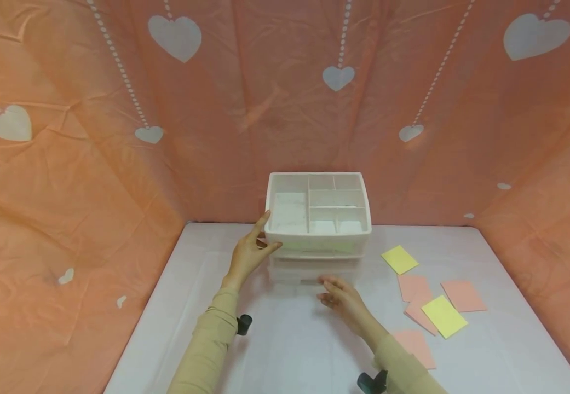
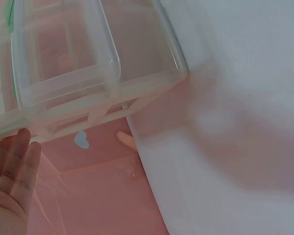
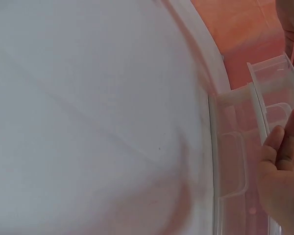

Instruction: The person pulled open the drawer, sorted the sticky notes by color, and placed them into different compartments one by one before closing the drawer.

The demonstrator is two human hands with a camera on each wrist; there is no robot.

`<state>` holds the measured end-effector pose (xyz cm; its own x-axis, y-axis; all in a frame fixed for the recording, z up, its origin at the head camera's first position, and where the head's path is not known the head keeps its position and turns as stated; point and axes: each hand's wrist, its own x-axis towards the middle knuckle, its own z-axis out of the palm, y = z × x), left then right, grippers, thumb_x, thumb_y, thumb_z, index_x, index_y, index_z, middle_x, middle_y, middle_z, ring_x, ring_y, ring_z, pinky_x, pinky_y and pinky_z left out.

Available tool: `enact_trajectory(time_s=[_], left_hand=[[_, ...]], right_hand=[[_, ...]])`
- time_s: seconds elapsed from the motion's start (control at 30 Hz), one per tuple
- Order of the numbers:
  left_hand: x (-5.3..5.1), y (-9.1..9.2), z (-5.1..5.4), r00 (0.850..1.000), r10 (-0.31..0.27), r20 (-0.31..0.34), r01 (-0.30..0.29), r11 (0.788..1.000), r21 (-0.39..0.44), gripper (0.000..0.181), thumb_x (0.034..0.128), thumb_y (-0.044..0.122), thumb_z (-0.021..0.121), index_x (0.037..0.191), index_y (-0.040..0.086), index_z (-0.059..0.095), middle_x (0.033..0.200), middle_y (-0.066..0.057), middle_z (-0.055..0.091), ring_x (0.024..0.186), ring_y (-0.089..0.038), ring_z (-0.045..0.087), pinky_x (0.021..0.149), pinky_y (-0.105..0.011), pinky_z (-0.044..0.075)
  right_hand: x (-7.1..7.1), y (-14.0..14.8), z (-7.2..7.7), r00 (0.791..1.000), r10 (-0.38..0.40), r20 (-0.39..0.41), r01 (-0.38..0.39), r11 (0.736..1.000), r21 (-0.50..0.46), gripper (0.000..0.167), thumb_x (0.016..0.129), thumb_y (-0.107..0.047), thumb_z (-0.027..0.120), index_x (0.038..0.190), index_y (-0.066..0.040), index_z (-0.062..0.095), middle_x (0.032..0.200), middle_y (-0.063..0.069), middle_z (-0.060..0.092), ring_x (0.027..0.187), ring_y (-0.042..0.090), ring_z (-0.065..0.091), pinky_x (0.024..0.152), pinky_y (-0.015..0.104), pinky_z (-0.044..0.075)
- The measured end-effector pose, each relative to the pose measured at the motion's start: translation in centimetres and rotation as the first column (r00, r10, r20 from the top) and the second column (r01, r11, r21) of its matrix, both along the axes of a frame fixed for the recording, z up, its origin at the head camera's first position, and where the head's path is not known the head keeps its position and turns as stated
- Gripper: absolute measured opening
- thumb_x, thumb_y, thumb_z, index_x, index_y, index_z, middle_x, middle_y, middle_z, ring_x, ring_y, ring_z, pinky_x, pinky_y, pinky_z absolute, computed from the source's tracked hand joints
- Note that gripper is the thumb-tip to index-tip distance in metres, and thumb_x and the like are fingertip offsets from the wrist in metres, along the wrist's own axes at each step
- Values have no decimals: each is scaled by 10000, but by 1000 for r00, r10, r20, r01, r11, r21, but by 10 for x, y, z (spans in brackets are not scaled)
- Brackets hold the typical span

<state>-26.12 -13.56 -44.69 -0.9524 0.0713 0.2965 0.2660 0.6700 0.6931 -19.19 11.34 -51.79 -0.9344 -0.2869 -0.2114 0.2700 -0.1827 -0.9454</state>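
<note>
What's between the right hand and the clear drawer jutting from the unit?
Nothing visible: the right hand has its fingers right at the drawer's front. The left hand is at the unit's left side, and the paper notes lie off to the right.

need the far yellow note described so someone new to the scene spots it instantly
On the white table, find the drawer box at the far side. To its right in the head view lie scattered pink notes. Just beyond them is the target yellow note, nearest the box; the other yellow note sits closer to the viewer and partly covers a pink one.
</note>
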Motion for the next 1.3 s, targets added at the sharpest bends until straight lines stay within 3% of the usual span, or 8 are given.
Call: enact_trajectory(time_s=[0.17,0.53,0.87,1.3], left_hand=[[1,0,1,1000,4,-8,-4,1000,6,816,784,396,729,1425,490,233,986,-135,683,803,-235,683,743,-416,543],[0,2,1,1000,-2,-3,2,1000,12,813,784,395,729,1423,492,236,984,-128,684,804,-231,684,737,-403,547],[-1,1,1,1000,17,19,-17,1000,1,821,782,393,732,1422,500,229,992,-123,684,815,-232,686,750,-410,543],[0,1,2,1000,7,14,-7,1000,13,818,783,395,731,1424,494,231,979,-121,683,804,-224,685,747,-402,545]], right_hand=[[8,3,0,1000,23,0,-23,1000,3,402,955,-232,520,1264,20,472,1185,-51,530,850,74,616,880,259,503],[22,15,-1,994,109,-14,-109,994,16,471,956,-247,517,1320,40,435,1228,-53,529,889,72,613,909,254,493],[34,22,-1,964,262,-35,-263,965,-15,496,979,-195,462,1404,25,332,1381,-9,424,935,65,616,943,263,482],[39,22,-3,945,327,-32,-327,945,-11,459,996,-184,416,1414,-10,343,1459,97,349,975,75,616,947,245,483]])
